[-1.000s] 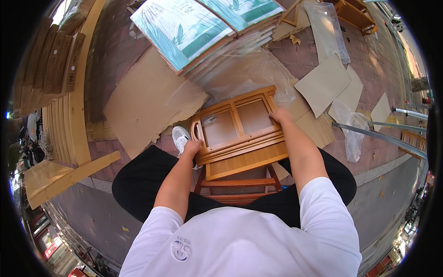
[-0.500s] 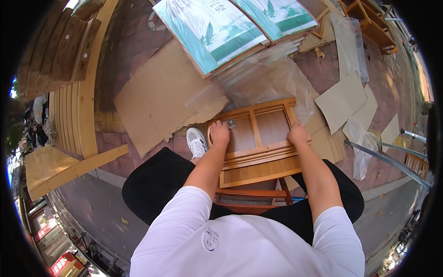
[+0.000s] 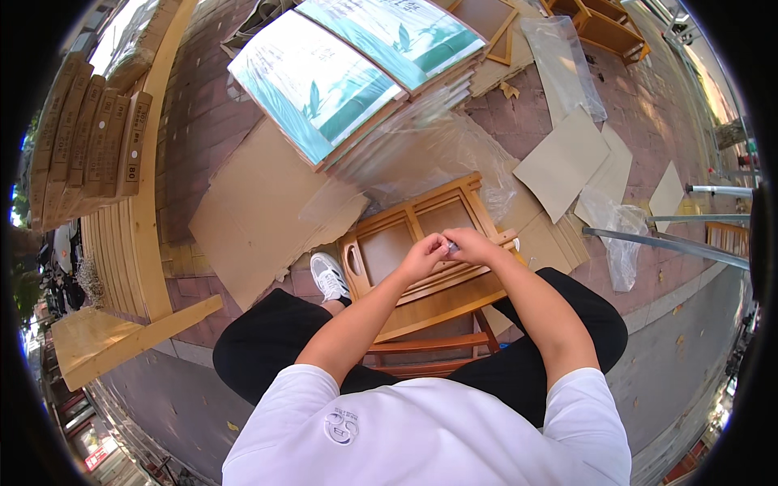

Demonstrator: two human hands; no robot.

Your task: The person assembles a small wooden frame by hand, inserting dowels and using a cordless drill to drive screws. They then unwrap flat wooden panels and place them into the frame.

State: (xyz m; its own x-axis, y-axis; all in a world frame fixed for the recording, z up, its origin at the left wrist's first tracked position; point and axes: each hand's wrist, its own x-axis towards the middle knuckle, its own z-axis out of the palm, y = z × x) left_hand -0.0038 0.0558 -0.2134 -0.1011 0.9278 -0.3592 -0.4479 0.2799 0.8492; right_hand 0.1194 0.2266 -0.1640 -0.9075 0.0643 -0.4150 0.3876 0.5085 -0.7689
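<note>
My left hand (image 3: 425, 256) and my right hand (image 3: 473, 246) meet over the wooden frames, fingers closed together. Between them they pinch a small clear bag (image 3: 453, 247), mostly covered by the fingers; its contents are too small to make out. Beneath the hands lie several stacked wooden frame pieces (image 3: 412, 220) with brown panels. The top piece has an oval handle hole at its left end. A plain curved wooden board (image 3: 442, 309) forms the near side of the stack. Under it shows a reddish-brown slatted wooden piece (image 3: 425, 346) between my knees.
Flattened cardboard (image 3: 271, 206) and crumpled clear plastic (image 3: 413, 154) lie beyond the frames. A stack of green-and-white packaged boards (image 3: 324, 89) stands further off. Cardboard sheets (image 3: 563, 164) and metal bars (image 3: 668, 245) are at right. Brown cartons (image 3: 97, 138) and a timber rack (image 3: 150, 243) stand left.
Both hands have left the ends of the frames and come together in the middle. The small bag, previously by my left hand, is now between my fingers. The view has shifted slightly.
</note>
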